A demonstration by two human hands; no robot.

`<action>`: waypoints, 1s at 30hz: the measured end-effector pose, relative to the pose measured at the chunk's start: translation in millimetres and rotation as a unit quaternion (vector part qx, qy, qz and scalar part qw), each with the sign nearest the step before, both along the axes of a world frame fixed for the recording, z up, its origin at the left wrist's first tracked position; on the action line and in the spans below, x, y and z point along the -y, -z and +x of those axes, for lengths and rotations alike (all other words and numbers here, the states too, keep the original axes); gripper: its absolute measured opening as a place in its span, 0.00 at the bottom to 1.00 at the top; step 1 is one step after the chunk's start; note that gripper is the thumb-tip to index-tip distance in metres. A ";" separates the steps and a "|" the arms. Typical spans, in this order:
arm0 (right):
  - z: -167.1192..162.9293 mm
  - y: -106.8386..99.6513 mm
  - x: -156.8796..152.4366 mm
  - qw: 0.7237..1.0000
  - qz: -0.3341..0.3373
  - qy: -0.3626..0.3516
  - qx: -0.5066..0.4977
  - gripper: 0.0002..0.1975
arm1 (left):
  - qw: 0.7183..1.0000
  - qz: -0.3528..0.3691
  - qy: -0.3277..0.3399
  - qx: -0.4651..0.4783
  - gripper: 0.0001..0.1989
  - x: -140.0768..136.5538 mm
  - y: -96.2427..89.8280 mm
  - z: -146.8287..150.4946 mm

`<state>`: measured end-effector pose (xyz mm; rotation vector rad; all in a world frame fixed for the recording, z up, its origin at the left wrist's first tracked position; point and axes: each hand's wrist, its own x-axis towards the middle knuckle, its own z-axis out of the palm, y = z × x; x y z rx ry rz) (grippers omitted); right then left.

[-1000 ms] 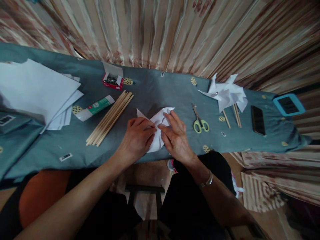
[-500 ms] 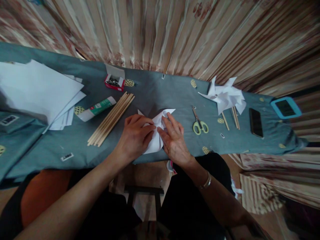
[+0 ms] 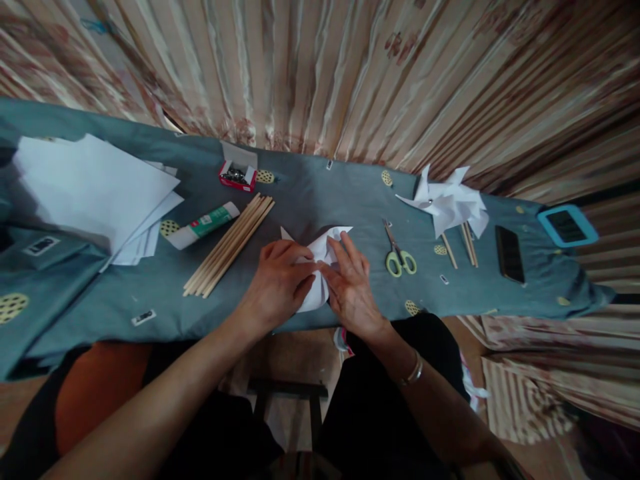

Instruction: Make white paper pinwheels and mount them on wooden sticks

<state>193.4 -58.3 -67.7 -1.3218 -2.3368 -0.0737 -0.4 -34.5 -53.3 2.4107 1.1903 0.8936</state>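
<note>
Between my hands, a white paper pinwheel (image 3: 316, 297) rests on the cloth near the table's front edge, its corners folded in toward the middle. My left hand (image 3: 281, 279) grips it from the left, fingertips closed at its centre. From the right, my right hand (image 3: 352, 283) presses on the same folds, thumb at the centre and fingers on the upper right blade. What lies under the fingertips is hidden. Left of my left hand lie several wooden sticks (image 3: 229, 248). Green-handled scissors (image 3: 399, 256) lie to the right of my right hand.
On the left are a stack of white paper (image 3: 95, 190), a glue stick (image 3: 204, 225) and an open red box of small metal pieces (image 3: 237, 175). To the right lie finished-looking pinwheels on sticks (image 3: 453, 203), a phone (image 3: 510, 255) and a blue-framed device (image 3: 568, 225). A curtain (image 3: 300, 73) hangs behind.
The whole view has shifted slightly, so things on the table appear a little lower. Both hands stay at the pinwheel's centre with almost the same grip.
</note>
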 end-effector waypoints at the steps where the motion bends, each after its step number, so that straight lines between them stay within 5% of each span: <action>1: 1.0 -0.3 -0.3 1.000 -0.004 -0.004 -0.004 0.15 | 1.000 -0.002 0.003 -0.011 0.09 0.5 1.8 1.7; 30: 4.4 2.6 -2.3 0.998 -0.044 -0.019 -0.035 0.17 | 0.993 0.023 0.014 -0.115 0.08 0.6 -4.3 13.4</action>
